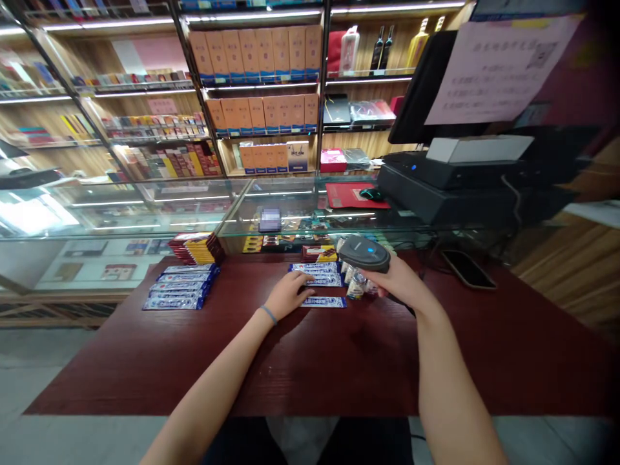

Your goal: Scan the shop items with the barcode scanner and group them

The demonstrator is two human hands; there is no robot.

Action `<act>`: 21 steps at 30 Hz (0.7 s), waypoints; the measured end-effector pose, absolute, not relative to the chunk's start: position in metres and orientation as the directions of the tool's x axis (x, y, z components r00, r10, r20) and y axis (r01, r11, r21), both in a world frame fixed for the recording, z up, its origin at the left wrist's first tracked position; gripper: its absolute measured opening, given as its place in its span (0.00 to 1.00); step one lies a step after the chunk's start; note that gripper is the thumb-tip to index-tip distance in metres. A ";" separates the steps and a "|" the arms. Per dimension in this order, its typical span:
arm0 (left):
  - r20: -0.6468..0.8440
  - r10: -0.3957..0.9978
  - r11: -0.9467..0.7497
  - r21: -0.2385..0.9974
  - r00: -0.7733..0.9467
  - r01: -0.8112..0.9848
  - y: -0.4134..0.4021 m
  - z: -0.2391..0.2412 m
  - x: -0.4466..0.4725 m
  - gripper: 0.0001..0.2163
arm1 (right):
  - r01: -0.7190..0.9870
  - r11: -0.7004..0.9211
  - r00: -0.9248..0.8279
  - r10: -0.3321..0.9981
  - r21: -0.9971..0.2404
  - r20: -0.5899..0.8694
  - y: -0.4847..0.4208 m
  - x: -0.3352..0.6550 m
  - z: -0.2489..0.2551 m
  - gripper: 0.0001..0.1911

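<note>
My right hand (402, 284) grips a dark grey barcode scanner (364, 253), its head pointing left and a blue light lit on top. My left hand (289, 294) rests with fingers stretched over blue and white packets (325, 280); it touches them from their left side. One more such packet (329, 302) lies apart, slightly nearer to me, partly under my thumb. Small white wrapped items (357, 284) stand below the scanner, partly hidden by it. Further left lies an overlapping row of like blue packets (177, 290).
Red and yellow packs (196, 247) are stacked behind the left row. A glass display counter (232, 223) borders the table's (310, 374) far side. A phone (469, 268) lies at right, near a monitor (426, 84) and black machine (436, 187). Stocked shelves (259, 84) stand behind.
</note>
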State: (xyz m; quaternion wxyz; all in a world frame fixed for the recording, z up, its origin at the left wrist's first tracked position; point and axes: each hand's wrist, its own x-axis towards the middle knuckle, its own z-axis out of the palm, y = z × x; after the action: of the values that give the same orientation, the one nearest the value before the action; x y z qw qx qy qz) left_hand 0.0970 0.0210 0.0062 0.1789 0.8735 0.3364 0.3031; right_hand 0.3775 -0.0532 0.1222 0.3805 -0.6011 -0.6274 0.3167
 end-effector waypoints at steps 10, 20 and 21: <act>0.263 0.598 -0.789 0.357 0.757 0.499 0.018 0.001 0.095 0.19 | 0.501 0.106 0.011 0.992 -0.859 0.129 -0.052 0.379 0.119 0.21; 0.328 0.918 -0.368 0.914 0.223 0.171 0.027 0.012 0.083 0.15 | 0.427 0.125 0.036 0.987 -0.896 0.155 -0.045 0.368 0.109 0.21; 0.261 0.956 -0.269 0.962 0.132 0.045 0.029 0.015 0.079 0.16 | 0.422 0.137 0.043 0.984 -0.896 0.171 -0.045 0.364 0.109 0.21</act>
State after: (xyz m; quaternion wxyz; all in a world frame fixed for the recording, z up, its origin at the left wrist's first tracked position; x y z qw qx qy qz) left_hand 0.0787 0.0292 0.0148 0.4426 0.6082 0.4117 0.5145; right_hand 0.3641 -0.0448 0.1088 0.4389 -0.5736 -0.6130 0.3202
